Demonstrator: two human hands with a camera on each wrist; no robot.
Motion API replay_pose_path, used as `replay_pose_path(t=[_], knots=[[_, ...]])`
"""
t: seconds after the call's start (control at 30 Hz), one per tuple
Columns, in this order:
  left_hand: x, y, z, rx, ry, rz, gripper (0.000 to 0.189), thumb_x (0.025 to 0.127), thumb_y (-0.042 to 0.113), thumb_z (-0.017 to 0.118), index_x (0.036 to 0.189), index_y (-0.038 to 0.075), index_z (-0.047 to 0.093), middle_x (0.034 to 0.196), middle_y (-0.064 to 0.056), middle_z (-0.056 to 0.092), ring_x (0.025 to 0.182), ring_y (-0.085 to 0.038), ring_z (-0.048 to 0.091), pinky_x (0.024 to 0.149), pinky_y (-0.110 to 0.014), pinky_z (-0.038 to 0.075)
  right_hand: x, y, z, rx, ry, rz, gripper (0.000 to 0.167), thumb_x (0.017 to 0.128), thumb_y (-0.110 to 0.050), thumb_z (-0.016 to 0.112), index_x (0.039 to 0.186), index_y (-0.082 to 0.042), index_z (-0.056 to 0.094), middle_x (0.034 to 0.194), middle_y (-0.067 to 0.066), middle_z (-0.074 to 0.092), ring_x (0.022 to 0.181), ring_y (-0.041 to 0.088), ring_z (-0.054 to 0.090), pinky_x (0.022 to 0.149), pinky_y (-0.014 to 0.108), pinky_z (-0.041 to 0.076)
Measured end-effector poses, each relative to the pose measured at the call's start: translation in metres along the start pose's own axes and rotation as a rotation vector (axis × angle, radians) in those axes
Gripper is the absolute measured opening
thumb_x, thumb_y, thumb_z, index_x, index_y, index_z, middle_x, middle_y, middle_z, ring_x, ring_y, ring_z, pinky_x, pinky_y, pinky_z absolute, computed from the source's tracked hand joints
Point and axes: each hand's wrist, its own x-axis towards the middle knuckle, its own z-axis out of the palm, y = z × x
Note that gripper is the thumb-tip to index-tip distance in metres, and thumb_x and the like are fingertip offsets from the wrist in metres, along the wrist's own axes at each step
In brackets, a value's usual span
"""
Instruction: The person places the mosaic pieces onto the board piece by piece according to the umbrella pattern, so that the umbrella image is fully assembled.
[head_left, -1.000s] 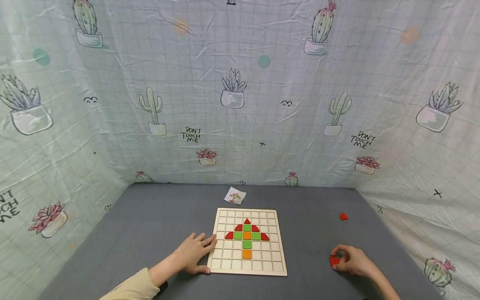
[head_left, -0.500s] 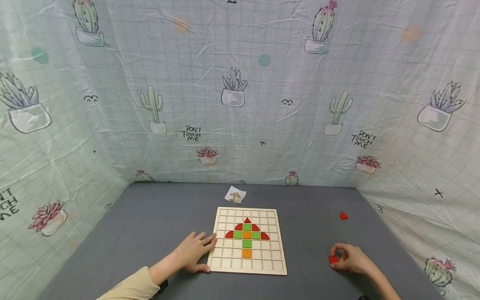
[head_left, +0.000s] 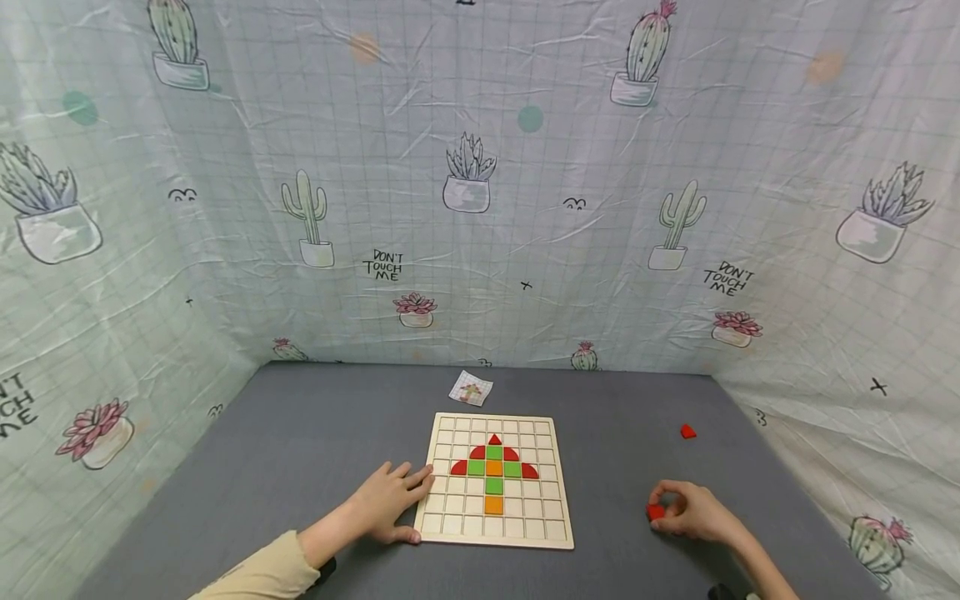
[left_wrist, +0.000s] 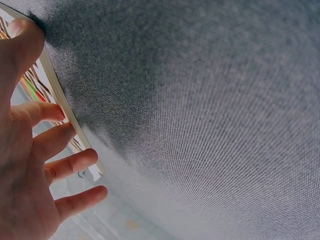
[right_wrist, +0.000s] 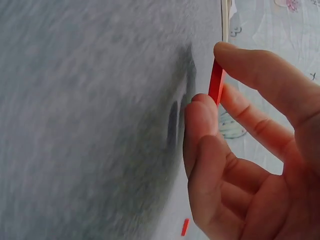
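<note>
A wooden grid board (head_left: 528,528) lies mid-table, with red, green and orange flat pieces set into a tree-like pattern. My left hand (head_left: 386,504) rests at its left edge, fingers spread and thumb at the near corner; the left wrist view shows the fingertips along the board's side (left_wrist: 62,97). To the right of the board, my right hand (head_left: 696,512) pinches a small red tile (head_left: 656,512) between thumb and fingertips. Seen edge-on in the right wrist view, this red tile (right_wrist: 216,84) is held above the grey cloth, and a shadow falls beside it.
Another red piece (head_left: 687,432) lies farther back on the right side of the grey tabletop (head_left: 337,417). Behind the board is a small paper card (head_left: 471,389) printed with a similar coloured pattern. A cactus-print curtain (head_left: 525,242) encloses the back and sides.
The right hand, pinching the red tile, has shifted slightly left and away from me, towards the board. The left hand keeps its place at the board's edge.
</note>
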Motion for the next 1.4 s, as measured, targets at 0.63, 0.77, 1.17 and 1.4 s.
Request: replay_pose_path(t=[0.63, 0.77, 1.17, 1.4], knots=[[-0.002, 0.000, 0.004, 0.019, 0.045, 0.022, 0.083, 0.073, 0.072, 0.042, 0.133, 0.014, 0.043, 0.135, -0.003, 0.047, 0.102, -0.020, 0.050, 0.074, -0.035, 0.038, 0.039, -0.037, 0.033, 0.050, -0.051, -0.154, 0.027, 0.074, -0.022, 0.071, 0.091, -0.005, 0.058, 0.058, 0.008, 0.060, 0.042, -0.001, 0.041, 0.040, 0.021, 0.036], [-0.002, 0.000, 0.004, 0.019, 0.051, 0.024, 0.083, 0.073, 0.072, 0.042, 0.133, 0.015, 0.043, 0.135, -0.003, 0.047, 0.100, -0.019, 0.049, 0.073, -0.034, 0.037, 0.049, -0.049, 0.044, 0.032, -0.051, -0.168, 0.025, 0.073, -0.022, 0.072, 0.090, -0.007, 0.059, 0.056, 0.003, 0.059, 0.042, -0.001, 0.041, 0.041, 0.020, 0.036], [-0.001, 0.000, 0.003, 0.010, 0.024, 0.013, 0.083, 0.073, 0.071, 0.043, 0.134, 0.015, 0.041, 0.136, -0.002, 0.046, 0.104, -0.020, 0.049, 0.075, -0.035, 0.038, 0.072, -0.082, 0.075, -0.003, -0.074, -0.222, 0.026, 0.067, -0.021, 0.076, 0.085, -0.010, 0.061, 0.055, 0.005, 0.060, 0.045, -0.001, 0.045, 0.044, 0.019, 0.037], [-0.001, 0.001, 0.001, 0.003, 0.007, 0.003, 0.082, 0.073, 0.071, 0.045, 0.134, 0.015, 0.041, 0.136, -0.002, 0.045, 0.104, -0.020, 0.049, 0.076, -0.036, 0.038, 0.081, -0.090, 0.089, -0.014, -0.087, -0.243, 0.025, 0.067, -0.022, 0.077, 0.082, -0.011, 0.061, 0.054, 0.000, 0.058, 0.046, -0.002, 0.047, 0.044, 0.018, 0.038]])
